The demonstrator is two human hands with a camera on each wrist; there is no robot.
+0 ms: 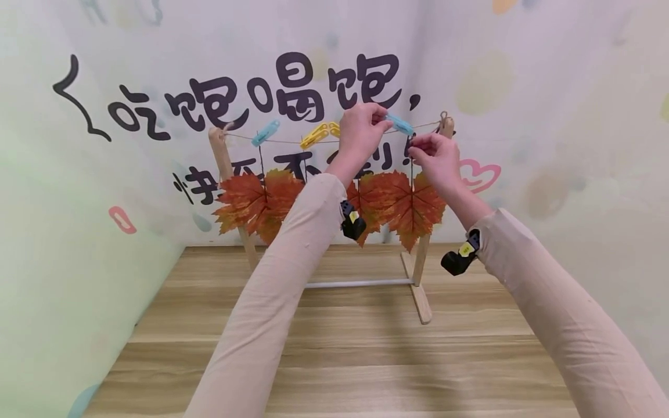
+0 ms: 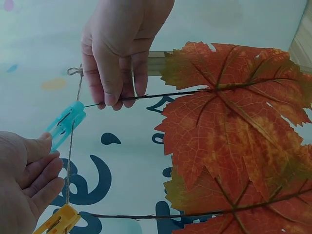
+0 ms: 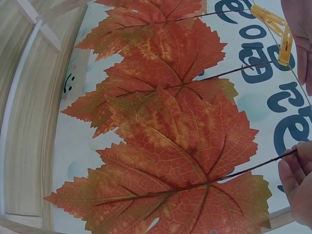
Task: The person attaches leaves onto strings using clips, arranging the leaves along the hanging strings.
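My left hand pinches the handle end of a light-blue clothespin near the right end of a thin twine. Just below it, my right hand pinches the dark stem of an orange-red maple leaf. That stem's tip reaches the clothespin's nose in the left wrist view. Beside it hangs another leaf, its stem at a yellow clothespin. Farther left on the twine are another yellow clothespin and a blue clothespin, with leaves hanging below.
The twine is tied between two wooden posts, the left post and the right post. A white rod joins them low down above the wood-grain table. Behind stands a printed wall with dark lettering.
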